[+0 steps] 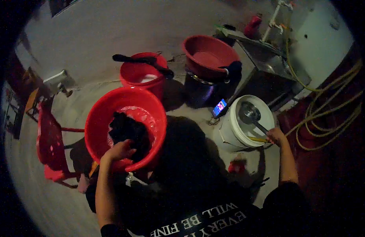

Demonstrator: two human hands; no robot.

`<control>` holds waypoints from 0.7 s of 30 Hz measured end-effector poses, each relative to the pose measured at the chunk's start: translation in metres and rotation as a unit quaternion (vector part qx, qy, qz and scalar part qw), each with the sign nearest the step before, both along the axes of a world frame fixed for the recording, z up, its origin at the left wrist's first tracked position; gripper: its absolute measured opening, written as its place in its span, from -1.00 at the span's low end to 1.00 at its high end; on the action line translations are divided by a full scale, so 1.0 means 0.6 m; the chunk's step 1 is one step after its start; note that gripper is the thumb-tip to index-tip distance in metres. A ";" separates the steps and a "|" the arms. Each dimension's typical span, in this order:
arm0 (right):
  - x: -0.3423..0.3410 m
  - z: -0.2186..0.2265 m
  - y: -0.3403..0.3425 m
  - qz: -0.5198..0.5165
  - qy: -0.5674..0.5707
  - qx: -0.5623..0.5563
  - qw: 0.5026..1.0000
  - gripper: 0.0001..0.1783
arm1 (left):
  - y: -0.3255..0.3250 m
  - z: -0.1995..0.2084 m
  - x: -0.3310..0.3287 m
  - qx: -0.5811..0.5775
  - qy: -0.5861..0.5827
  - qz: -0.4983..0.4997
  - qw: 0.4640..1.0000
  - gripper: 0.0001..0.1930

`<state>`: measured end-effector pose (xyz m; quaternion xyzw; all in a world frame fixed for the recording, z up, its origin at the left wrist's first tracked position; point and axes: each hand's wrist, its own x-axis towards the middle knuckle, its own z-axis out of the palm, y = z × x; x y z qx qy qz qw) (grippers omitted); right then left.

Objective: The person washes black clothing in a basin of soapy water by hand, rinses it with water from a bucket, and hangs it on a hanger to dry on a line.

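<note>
At centre left of the frame, the left hand [118, 151] rests on the dark wet cloth [127, 130] inside the big red tub [96, 118], fingers curled against its lower edge. At right, the right hand [276, 136] grips the ladle [251, 116] handle over the white bucket [230, 132].

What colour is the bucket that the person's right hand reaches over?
White: the bucket under the right hand shows best in the head view.

We can't read the lit phone [219, 107] screen, too small; dark cloth [127, 130] folds lost in shadow.
</note>
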<state>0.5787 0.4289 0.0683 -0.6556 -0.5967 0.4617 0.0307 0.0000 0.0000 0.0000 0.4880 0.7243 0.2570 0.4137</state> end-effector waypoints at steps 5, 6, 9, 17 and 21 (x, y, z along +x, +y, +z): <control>0.067 0.022 -0.044 0.065 0.012 0.087 0.994 -0.83 | -0.016 0.055 0.051 -0.004 -0.007 0.064 0.998 -0.59; 0.149 0.017 0.023 0.129 -0.007 0.162 0.978 -0.84 | 0.011 0.048 0.043 0.035 -0.001 0.060 0.998 -0.63; 0.034 0.026 -0.051 0.120 0.084 0.104 0.984 -0.86 | -0.029 0.045 0.005 0.051 -0.004 0.114 0.992 -0.71; -0.087 0.165 -0.060 0.331 0.061 0.223 0.915 -0.69 | 0.025 0.001 0.000 0.171 -0.383 0.375 0.827 -0.79; -0.242 0.213 -0.128 0.327 0.105 0.196 0.919 -0.65 | 0.052 -0.014 -0.019 0.208 -0.493 0.374 0.757 -0.71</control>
